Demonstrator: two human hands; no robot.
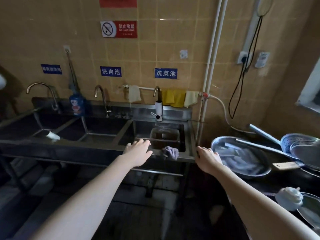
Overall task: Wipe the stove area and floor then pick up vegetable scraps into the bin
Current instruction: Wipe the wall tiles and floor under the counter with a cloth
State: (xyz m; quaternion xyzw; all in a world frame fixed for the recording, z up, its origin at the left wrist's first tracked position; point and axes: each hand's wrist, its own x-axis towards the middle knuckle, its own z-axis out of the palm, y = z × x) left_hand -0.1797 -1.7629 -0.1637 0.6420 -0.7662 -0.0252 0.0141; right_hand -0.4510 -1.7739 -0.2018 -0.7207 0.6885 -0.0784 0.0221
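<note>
Head view: left hand (138, 151) and right hand (207, 158) are both open-fingered and empty, flanking the cloth (170, 152) draped on the sink (97, 145) rim (stove unseen). We judge wiping not begun; next, pinch the cloth.

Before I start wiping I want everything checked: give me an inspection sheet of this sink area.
Surface: steel sink unit, three basins.
Job's things: purple cloth draped over the front rim; brown basket in the right basin.
Clutter: metal bowl, colander, white cup.
Hands: left hand open beside the cloth; right hand at the sink's right corner, holding nothing.
Cables: black cord hanging from a wall socket.
Surroundings: tiled wall, no-smoking sign, yellow cloths on a rail.
</note>
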